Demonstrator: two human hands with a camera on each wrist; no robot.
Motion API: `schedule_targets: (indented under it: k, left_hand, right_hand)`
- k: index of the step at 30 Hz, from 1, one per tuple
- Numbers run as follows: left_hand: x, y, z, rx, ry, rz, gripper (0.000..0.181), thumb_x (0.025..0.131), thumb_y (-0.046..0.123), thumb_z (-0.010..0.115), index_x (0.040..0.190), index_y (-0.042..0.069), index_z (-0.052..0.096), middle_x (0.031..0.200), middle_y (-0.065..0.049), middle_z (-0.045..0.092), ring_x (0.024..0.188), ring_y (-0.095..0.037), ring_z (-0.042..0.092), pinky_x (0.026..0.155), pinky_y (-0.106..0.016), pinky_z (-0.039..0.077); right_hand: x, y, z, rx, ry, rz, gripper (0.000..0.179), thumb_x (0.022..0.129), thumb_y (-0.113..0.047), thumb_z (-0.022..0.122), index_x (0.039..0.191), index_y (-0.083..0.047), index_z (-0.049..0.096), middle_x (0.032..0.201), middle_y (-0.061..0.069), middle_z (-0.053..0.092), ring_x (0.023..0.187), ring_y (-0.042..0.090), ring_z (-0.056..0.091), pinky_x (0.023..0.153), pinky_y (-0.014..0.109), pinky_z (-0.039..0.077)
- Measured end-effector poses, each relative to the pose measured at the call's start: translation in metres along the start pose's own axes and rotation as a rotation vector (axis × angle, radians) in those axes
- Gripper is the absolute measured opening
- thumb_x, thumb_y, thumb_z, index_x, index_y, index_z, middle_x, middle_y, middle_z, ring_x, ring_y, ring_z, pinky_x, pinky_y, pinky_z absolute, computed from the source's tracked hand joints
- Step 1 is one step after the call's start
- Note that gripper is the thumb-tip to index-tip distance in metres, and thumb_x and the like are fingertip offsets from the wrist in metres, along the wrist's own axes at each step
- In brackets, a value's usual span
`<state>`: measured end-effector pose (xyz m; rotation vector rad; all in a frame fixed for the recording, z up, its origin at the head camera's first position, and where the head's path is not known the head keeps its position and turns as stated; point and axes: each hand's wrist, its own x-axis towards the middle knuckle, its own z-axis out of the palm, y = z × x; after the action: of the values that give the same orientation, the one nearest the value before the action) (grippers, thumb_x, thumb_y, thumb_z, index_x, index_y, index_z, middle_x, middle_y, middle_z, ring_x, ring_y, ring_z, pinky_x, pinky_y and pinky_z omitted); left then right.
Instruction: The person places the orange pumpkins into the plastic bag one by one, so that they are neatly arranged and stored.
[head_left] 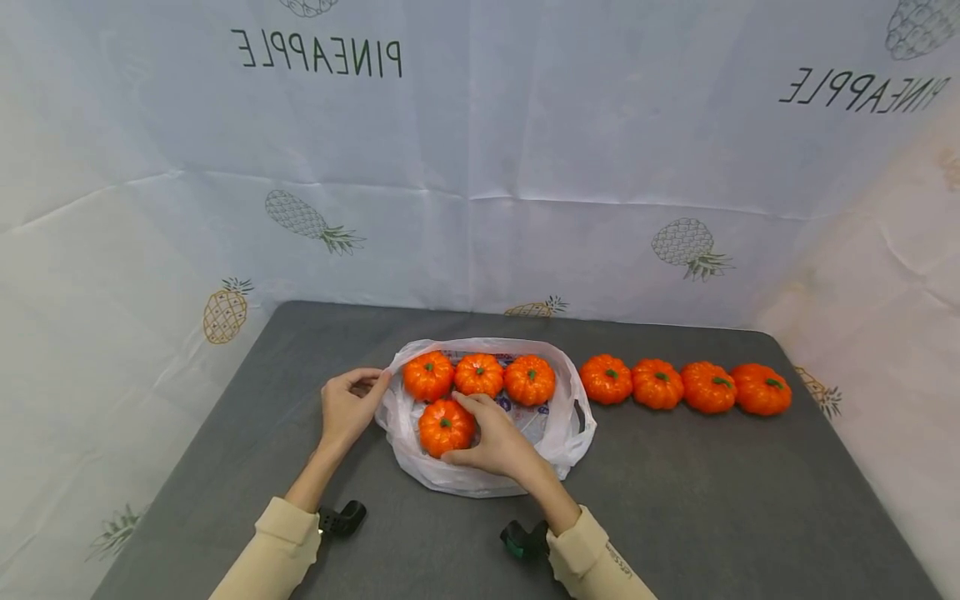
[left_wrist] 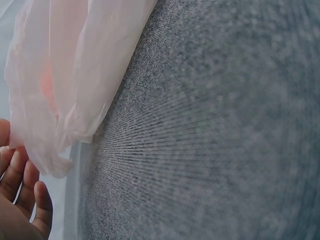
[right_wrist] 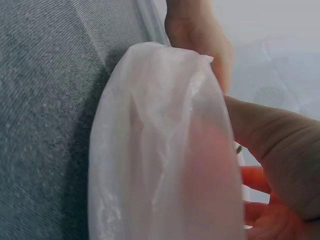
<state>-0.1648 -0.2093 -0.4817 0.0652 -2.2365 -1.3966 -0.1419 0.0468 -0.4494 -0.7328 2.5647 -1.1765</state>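
A white plastic bag (head_left: 480, 483) lies with its mouth spread wide on the dark table. Along its far side sit three small orange pumpkins with green stems, the middle pumpkin (head_left: 480, 374) among them. Nearer the front, inside the bag, my right hand (head_left: 495, 440) holds another pumpkin (head_left: 446, 429), thumb and fingers around its right side. At the bag's left rim my left hand (head_left: 352, 406) pinches the plastic. The left wrist view shows those fingers (left_wrist: 17, 175) by the bag's edge (left_wrist: 50, 145). In the right wrist view the bag's wall (right_wrist: 155, 150) hides much of the held pumpkin.
To the right of the bag stands a row of several more pumpkins (head_left: 708, 387), the closest one right beside the bag. A white cloth (head_left: 480, 150) with pineapple prints hangs behind and beside the grey table (head_left: 675, 500).
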Motion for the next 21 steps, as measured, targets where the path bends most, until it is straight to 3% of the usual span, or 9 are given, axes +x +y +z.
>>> schedule_targets:
  k: [9, 14, 17, 21]
  left_hand:
    - [0.0, -0.001, 0.0, 0.007, 0.001, -0.004, 0.011, 0.085, 0.013, 0.082, 0.085, 0.003, 0.08, 0.074, -0.014, 0.073, 0.061, 0.003, 0.057, 0.059, -0.009, 0.046]
    - [0.0, -0.002, 0.001, 0.015, -0.002, 0.0, 0.012, 0.085, 0.014, 0.082, 0.085, 0.003, 0.08, 0.074, -0.014, 0.074, 0.061, 0.004, 0.057, 0.059, -0.009, 0.046]
    - [0.0, -0.002, 0.0, 0.016, -0.004, 0.001, 0.012, 0.085, 0.014, 0.082, 0.085, 0.002, 0.08, 0.074, -0.014, 0.074, 0.061, 0.004, 0.057, 0.059, -0.009, 0.046]
    - [0.0, -0.003, 0.0, 0.017, -0.007, 0.004, 0.012, 0.085, 0.014, 0.082, 0.085, 0.002, 0.079, 0.073, -0.014, 0.073, 0.061, 0.003, 0.057, 0.059, -0.009, 0.046]
  right_hand:
    - [0.003, 0.0, 0.018, -0.043, 0.14, -0.016, 0.083, 0.072, -0.036, 0.093, 0.141, -0.003, 0.06, 0.118, 0.013, 0.062, 0.107, 0.025, 0.061, 0.098, 0.046, 0.055]
    - [0.004, -0.004, 0.03, -0.023, 0.259, -0.054, 0.07, 0.073, -0.035, 0.093, 0.129, -0.004, 0.066, 0.102, 0.008, 0.063, 0.087, 0.019, 0.058, 0.078, 0.025, 0.052]
    - [0.004, -0.006, 0.033, 0.0, 0.28, -0.058, 0.064, 0.076, -0.034, 0.091, 0.126, -0.003, 0.066, 0.097, 0.008, 0.06, 0.08, 0.021, 0.055, 0.069, 0.019, 0.045]
    - [0.004, -0.008, 0.036, -0.005, 0.26, -0.06, 0.067, 0.077, -0.034, 0.09, 0.129, -0.002, 0.064, 0.098, 0.008, 0.059, 0.08, 0.021, 0.054, 0.069, 0.019, 0.043]
